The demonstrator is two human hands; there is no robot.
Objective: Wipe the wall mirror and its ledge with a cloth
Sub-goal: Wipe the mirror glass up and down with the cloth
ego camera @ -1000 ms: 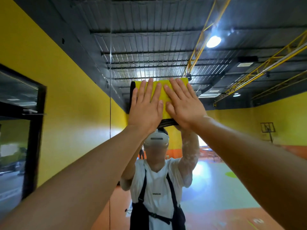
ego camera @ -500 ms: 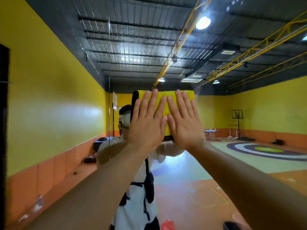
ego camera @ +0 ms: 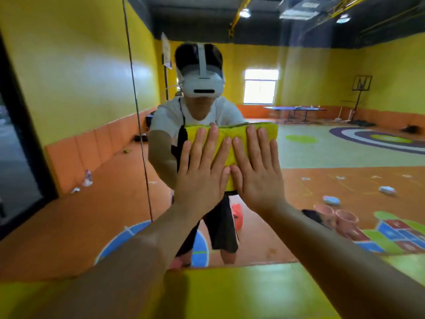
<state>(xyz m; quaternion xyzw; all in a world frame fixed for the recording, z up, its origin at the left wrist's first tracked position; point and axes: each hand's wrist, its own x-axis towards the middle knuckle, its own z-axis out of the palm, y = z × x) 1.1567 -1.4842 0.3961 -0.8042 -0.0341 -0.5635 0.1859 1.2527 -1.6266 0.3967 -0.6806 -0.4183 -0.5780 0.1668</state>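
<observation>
A folded yellow cloth [ego camera: 232, 137] lies flat against the wall mirror [ego camera: 322, 157], at about chest height of the reflected person. My left hand [ego camera: 202, 171] presses on the cloth's left half with straight, spread fingers. My right hand [ego camera: 255, 171] presses flat on the right half, thumb touching the left hand. Both palms hide the cloth's lower part. The yellow ledge [ego camera: 230, 293] runs along the mirror's bottom edge below my forearms.
A vertical seam [ego camera: 138, 116] splits the mirror panels left of my hands. A dark framed glass panel [ego camera: 16, 157] stands at the far left. The mirror reflects a person wearing a headset, an orange floor with scattered items and pink cups [ego camera: 338, 217].
Both hands slid the cloth down the mirror from overhead height to chest height. The view tilted down with them, and the ledge came into sight.
</observation>
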